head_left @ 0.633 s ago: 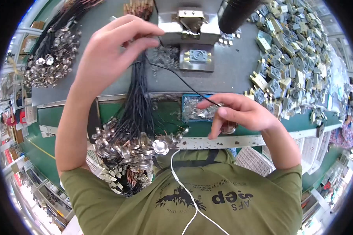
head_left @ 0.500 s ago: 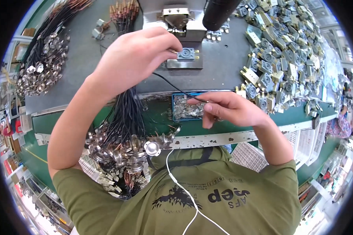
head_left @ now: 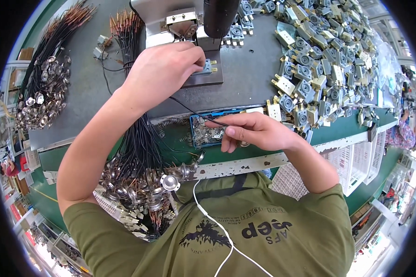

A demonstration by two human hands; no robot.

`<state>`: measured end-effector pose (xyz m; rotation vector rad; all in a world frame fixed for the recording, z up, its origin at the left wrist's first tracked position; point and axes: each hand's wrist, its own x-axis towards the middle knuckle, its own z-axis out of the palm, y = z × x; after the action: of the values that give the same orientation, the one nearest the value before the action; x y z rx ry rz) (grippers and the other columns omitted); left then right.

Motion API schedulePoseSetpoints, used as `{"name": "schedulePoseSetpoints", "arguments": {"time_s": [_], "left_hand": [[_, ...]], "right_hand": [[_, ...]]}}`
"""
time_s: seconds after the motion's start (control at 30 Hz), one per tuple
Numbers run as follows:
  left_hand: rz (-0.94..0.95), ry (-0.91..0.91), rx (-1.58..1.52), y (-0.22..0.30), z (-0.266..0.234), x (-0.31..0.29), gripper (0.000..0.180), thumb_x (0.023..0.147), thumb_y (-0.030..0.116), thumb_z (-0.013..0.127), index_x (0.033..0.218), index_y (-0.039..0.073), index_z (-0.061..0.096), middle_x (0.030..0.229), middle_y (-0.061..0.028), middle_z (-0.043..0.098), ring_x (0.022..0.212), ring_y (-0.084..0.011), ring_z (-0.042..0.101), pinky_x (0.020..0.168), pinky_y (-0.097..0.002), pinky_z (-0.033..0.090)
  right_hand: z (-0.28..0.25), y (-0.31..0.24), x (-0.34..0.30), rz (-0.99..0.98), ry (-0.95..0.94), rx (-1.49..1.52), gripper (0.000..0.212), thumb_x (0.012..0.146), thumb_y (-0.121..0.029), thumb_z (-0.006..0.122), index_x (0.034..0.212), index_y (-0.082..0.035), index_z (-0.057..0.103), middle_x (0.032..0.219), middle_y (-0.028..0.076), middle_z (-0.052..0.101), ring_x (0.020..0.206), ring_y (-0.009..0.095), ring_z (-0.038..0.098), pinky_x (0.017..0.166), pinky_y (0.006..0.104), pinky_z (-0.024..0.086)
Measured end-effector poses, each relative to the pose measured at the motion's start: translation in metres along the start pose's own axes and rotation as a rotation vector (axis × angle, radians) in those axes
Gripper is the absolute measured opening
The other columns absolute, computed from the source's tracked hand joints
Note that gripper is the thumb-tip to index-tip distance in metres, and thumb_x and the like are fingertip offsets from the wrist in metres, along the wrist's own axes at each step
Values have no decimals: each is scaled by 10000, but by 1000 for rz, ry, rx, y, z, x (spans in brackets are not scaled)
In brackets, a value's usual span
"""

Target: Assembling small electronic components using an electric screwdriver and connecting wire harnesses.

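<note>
My left hand (head_left: pixel 168 64) is closed over a small grey plastic block with brass tabs (head_left: pixel 209 67). The block sits on a flat metal plate (head_left: pixel 208 81) in front of a bench machine (head_left: pixel 182 25); the fingers hide most of it. Nearer to me, my right hand (head_left: pixel 259 131) pinches a thin black wire (head_left: pixel 194 111) between thumb and fingers. That wire runs up toward my left hand, where its far end is hidden. Under the right fingertips lies a blue-rimmed tray (head_left: pixel 192 134) of small metal pieces.
A large heap of similar grey blocks (head_left: pixel 305 71) covers the right side. Bundles of black wires with round metal caps lie at the far left (head_left: pixel 44 92) and below my left forearm (head_left: pixel 143 143). A black cylinder (head_left: pixel 219 18) hangs beside the machine. Loose springs (head_left: pixel 171 122) lie near the tray.
The whole view has shifted slightly. My left fingers now cover more of the grey block, which showed plainly before. My right hand still pinches the wire.
</note>
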<state>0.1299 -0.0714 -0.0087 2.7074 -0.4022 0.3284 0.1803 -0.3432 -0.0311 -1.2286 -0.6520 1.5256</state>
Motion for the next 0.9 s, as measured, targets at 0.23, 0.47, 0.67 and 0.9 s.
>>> {"name": "schedulePoseSetpoints", "arguments": {"time_s": [0.23,0.47,0.67,0.9], "left_hand": [[-24,-41,-208,30,-34,-13,149,882,199,747,985,100,702,867,-56,663,823,-280,676,715,-384,542],[6,-240,-79,29,-52,-45,92,899,166,706,938,84,702,809,-91,669,824,-295,682,722,-415,541],[-88,-24,42,30,-55,-47,116,919,153,689,1001,71,682,859,-103,667,808,-315,675,716,-419,546],[56,-14,-71,29,-49,-34,178,881,125,732,1055,89,719,786,-94,612,749,-292,634,650,-418,498]], "right_hand": [[-5,-20,-10,10,-5,56,401,1112,-229,517,1458,-33,572,920,31,747,845,87,694,739,249,543],[-22,-74,22,-227,167,-999,206,984,-185,712,1149,-78,775,792,55,739,649,97,672,585,296,529],[-9,-46,18,-441,479,-290,436,994,-14,669,1411,40,554,1223,177,693,996,167,721,878,293,599],[3,-53,16,-278,501,-427,423,1041,-83,627,1445,11,540,1195,132,712,1036,169,711,922,310,587]]}}
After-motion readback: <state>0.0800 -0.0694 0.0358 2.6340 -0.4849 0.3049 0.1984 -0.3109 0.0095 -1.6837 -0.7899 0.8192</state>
